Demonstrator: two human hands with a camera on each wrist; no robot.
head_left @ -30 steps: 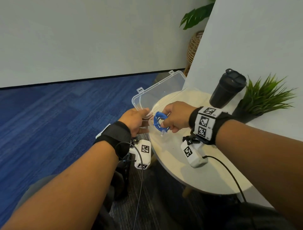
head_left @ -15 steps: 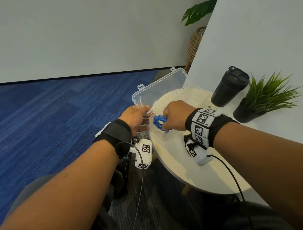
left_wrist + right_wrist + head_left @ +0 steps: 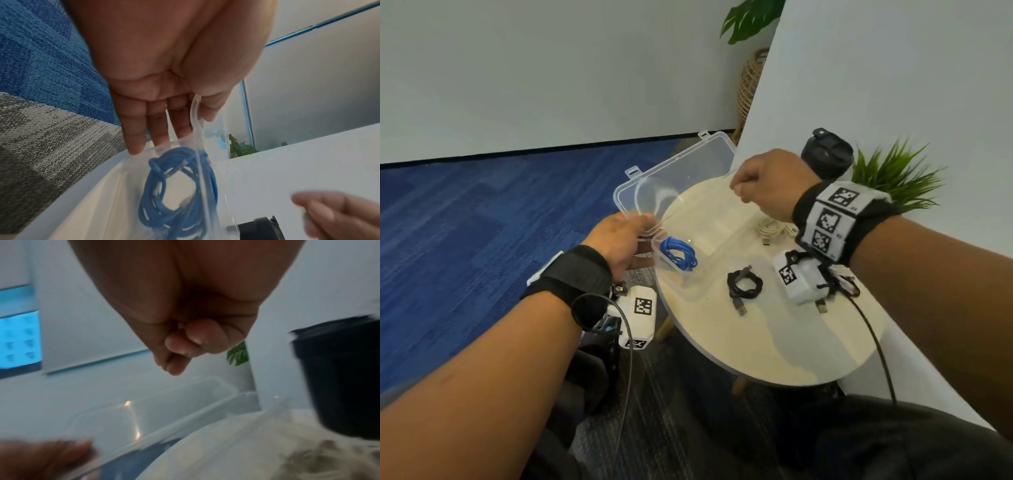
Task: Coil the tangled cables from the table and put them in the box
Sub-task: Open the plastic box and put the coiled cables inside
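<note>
While left hand (image 3: 619, 240) fingers (image 3: 158, 129) pinch box (image 3: 688, 294) rim, blue cable (image 3: 677, 253) inside

Bright, even indoor light in the head view; right wrist view dim and motion-blurred.

You see no readable words, brand names or numbers. The only markings are black-and-white square code patterns on your right wristband (image 3: 832, 219) and on the white camera blocks (image 3: 641, 313) under both wrists; they spell nothing legible.
</note>
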